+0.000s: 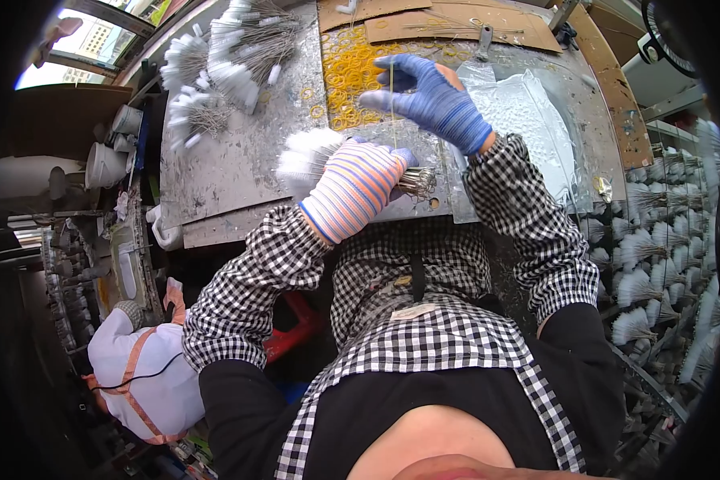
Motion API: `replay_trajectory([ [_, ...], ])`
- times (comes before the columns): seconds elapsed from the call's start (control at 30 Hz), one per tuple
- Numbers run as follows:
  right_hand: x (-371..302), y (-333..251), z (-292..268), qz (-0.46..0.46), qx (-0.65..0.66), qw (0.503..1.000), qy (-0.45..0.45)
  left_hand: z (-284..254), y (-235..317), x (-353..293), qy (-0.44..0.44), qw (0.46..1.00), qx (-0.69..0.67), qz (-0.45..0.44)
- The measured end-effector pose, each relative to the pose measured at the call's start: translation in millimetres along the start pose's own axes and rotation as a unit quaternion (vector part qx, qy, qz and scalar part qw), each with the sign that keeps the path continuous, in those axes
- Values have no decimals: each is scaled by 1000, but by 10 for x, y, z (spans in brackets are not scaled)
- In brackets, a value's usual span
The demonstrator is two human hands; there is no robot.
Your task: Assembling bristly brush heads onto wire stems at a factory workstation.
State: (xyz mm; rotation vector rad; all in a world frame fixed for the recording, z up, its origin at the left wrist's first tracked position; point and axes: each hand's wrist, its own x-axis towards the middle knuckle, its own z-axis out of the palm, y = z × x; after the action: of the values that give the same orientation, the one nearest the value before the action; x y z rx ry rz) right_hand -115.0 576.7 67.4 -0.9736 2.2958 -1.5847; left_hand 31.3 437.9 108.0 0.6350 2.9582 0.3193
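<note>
White-bristled brush bundle is clamped in the left hand, long axis roughly nine-to-three, wire ends at three. Right hand's up around one o'clock from it, holding a yellow band stretched down toward that fist.

The gloved left hand curls into a tight grip, left forearm slanting in from below left of it. Above and right of that grip, the gloved right hand is raised, thumb and index finger spread apart, wrist partly bare.
</note>
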Motion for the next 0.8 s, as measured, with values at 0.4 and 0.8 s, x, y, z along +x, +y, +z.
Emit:
replay_trajectory([
  [0.4, -228, -441, -64, -74, -32, 994, -71, 183, 22, 89, -49, 999, 2, 18],
  [0.8, -307, -620, -194, -382, -51, 923, -6, 85, -143, 69, 168, 825, -540, 10],
])
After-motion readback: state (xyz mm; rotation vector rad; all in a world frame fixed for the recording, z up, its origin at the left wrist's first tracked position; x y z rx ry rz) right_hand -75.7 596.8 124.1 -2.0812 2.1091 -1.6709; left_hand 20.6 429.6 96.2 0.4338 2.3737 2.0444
